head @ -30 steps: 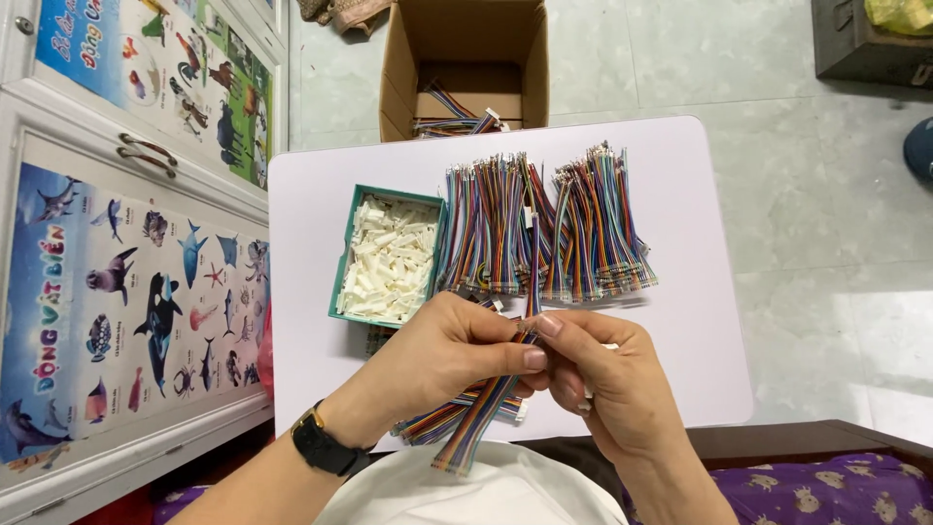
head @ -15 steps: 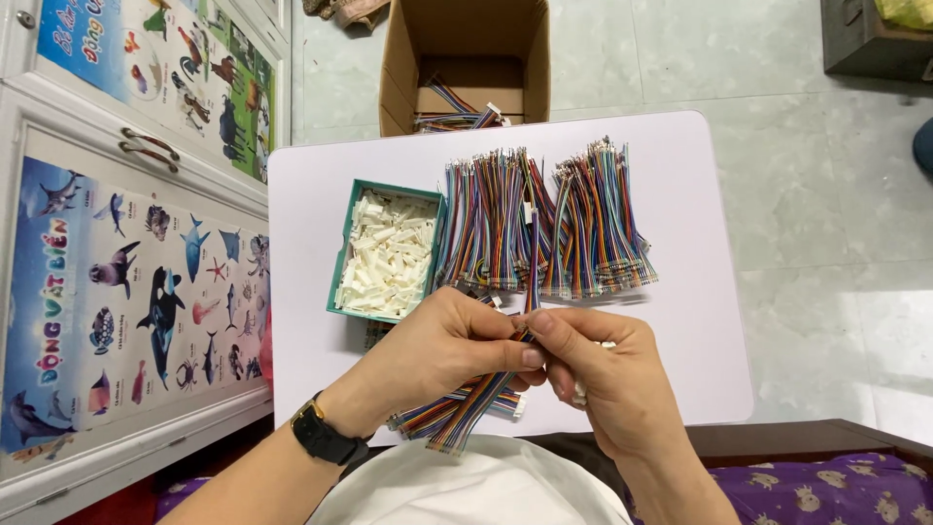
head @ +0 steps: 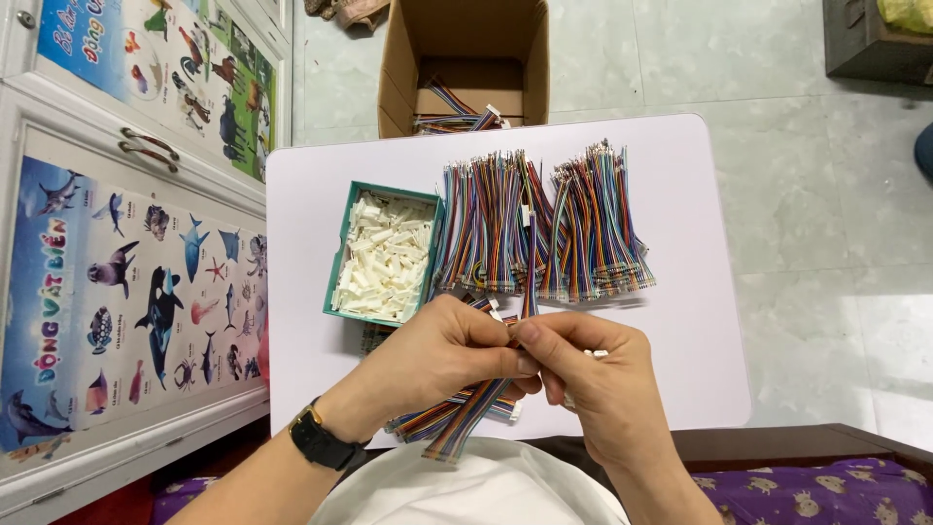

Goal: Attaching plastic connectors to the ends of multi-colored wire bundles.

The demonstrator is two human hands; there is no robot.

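Observation:
My left hand point(head: 442, 358) and my right hand point(head: 593, 379) meet over the near edge of a white table point(head: 680, 321). Together they pinch a flat rainbow-coloured ribbon cable point(head: 465, 418) that hangs down toward me, with a strand rising past my fingertips. A small white connector point(head: 595, 354) shows at my right hand. Beyond my hands lie two fanned bundles of the same coloured cables point(head: 539, 228). A teal box of white plastic connectors point(head: 381, 258) sits to their left.
An open cardboard box point(head: 466, 68) holding more coloured cables stands on the tiled floor behind the table. A white cabinet with animal posters point(head: 117, 262) runs along the left. A dark wooden edge point(head: 777, 442) and purple patterned cloth lie at the bottom right.
My hands stay together on the ribbon cable, with only small finger shifts; the hanging cable end has swung slightly lower.

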